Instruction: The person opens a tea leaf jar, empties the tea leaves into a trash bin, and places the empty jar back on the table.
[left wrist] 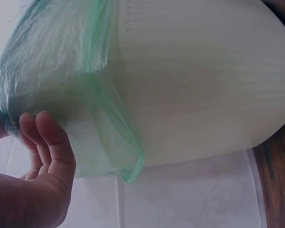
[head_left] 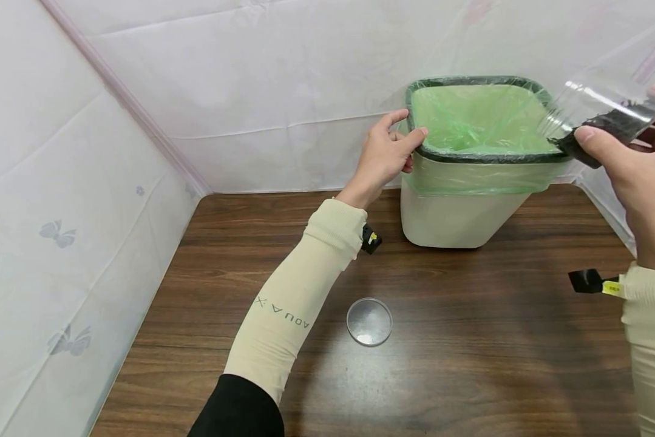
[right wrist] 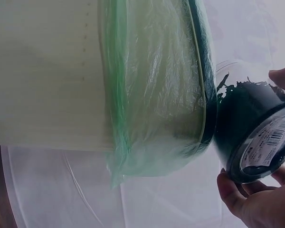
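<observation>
A pale trash bin (head_left: 458, 212) stands at the back of the table, lined with a thin green bag (head_left: 469, 121) folded over its dark rim. My left hand (head_left: 384, 152) grips the rim at its left side, thumb over the edge and fingers outside; the left wrist view shows the curled fingers (left wrist: 54, 142) against the bag. In my right hand (head_left: 641, 164) is a clear jar (head_left: 606, 91), tilted with its mouth toward the bin at the right rim. Dark, shredded-looking material (right wrist: 249, 102) lies along the jar's lower side. Its base carries a barcode label (right wrist: 268, 140).
A round clear lid (head_left: 369, 321) lies flat on the brown wooden table (head_left: 469, 364), in front of the bin. White patterned sheeting (head_left: 251, 91) hangs behind the table and along its left side.
</observation>
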The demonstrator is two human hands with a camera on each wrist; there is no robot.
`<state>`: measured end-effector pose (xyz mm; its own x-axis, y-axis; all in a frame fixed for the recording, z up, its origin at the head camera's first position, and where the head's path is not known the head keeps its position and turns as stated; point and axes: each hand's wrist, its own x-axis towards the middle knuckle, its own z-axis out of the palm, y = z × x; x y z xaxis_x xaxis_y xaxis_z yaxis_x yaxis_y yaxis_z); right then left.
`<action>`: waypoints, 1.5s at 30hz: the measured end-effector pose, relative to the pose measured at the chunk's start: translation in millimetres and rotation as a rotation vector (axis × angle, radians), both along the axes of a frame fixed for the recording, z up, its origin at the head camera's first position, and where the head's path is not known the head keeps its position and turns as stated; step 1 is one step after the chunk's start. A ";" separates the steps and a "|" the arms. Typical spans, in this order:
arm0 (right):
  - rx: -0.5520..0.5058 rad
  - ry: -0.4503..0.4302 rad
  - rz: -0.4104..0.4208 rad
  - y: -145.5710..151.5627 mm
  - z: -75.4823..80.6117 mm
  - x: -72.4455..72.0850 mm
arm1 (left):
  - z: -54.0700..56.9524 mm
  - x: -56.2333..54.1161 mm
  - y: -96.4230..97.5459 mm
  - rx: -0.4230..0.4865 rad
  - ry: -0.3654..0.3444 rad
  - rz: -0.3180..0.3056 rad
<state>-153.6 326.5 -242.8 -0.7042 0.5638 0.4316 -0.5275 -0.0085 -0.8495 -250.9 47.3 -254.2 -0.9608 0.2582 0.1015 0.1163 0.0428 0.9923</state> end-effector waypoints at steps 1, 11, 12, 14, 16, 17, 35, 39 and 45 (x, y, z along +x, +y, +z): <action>0.036 -0.013 -0.015 0.1 0.5 -0.2 | 0.0 0.0 0.1 0.000 0.001 0.000; 0.259 -0.102 -0.141 1.0 4.1 -5.1 | 1.3 0.8 1.9 -0.026 0.008 0.009; 0.296 -0.120 -0.162 0.9 4.3 -5.2 | 1.3 0.9 2.1 -0.029 0.010 0.010; 0.360 -0.156 -0.193 1.1 5.0 -5.1 | 1.4 0.9 2.4 -0.035 0.015 0.014; 0.379 -0.173 -0.199 1.4 5.7 -5.1 | 1.2 0.8 2.6 -0.039 0.021 0.018; 0.394 -0.179 -0.203 1.6 5.8 -4.8 | 1.2 0.6 2.7 -0.040 0.022 0.019; 0.607 -0.164 -0.210 3.7 5.5 -2.3 | 1.2 2.3 4.6 -0.064 0.020 0.031; 0.647 -0.164 -0.218 3.6 6.1 -1.2 | 0.6 3.0 5.1 -0.061 0.026 0.029; 0.692 -0.172 -0.240 3.2 7.2 -0.7 | 0.3 3.3 6.4 -0.061 0.029 0.032</action>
